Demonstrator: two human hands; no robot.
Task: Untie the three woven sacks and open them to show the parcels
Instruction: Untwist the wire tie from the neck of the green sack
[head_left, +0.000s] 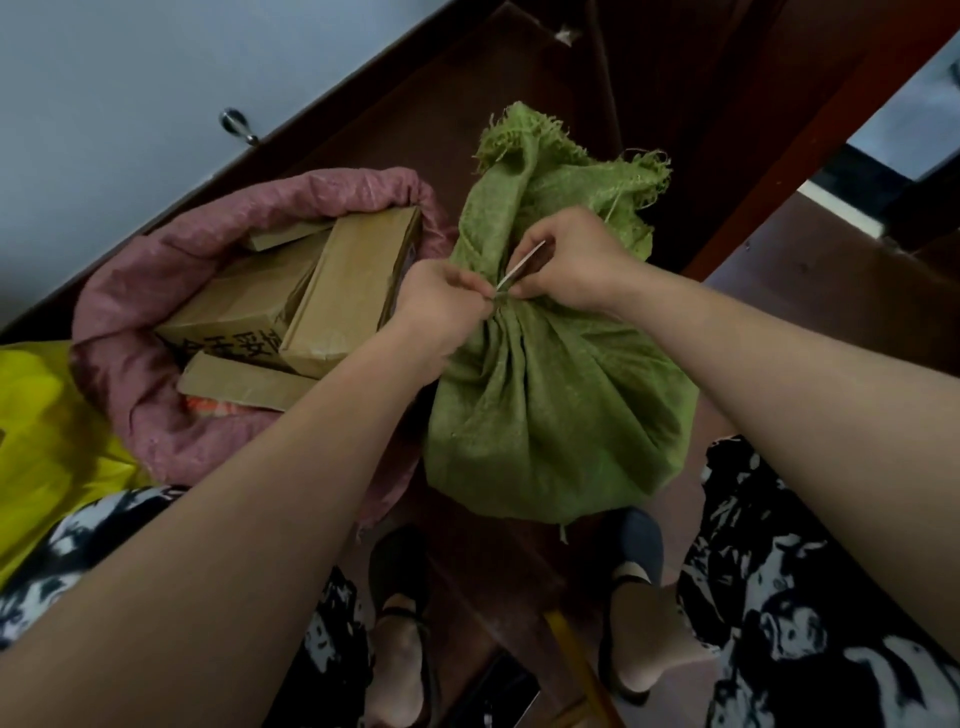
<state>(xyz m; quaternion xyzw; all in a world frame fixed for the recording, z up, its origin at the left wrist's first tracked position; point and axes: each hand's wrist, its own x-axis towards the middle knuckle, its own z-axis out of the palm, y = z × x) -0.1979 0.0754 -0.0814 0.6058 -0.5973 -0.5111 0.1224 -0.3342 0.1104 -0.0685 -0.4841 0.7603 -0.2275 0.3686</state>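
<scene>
A green woven sack (556, 415) stands on the dark floor, its neck gathered and bound by a thin pale tie strip (519, 270). My left hand (441, 301) pinches the tie at the knot on the neck. My right hand (571, 260) pinches the strip's free end just above and to the right, and the strip is stretched between the two hands. The frayed mouth of the green sack (524, 140) flops up behind my hands. To the left a pink woven sack (150, 291) stands open with its rim rolled down, showing several brown cardboard parcels (343, 291).
A yellow bag (47, 441) lies at the far left edge. A pale cabinet door with a metal handle (236, 124) stands behind the pink sack. A reddish wooden beam (810, 140) runs diagonally at the right. My feet in dark shoes (634, 587) are below the sacks.
</scene>
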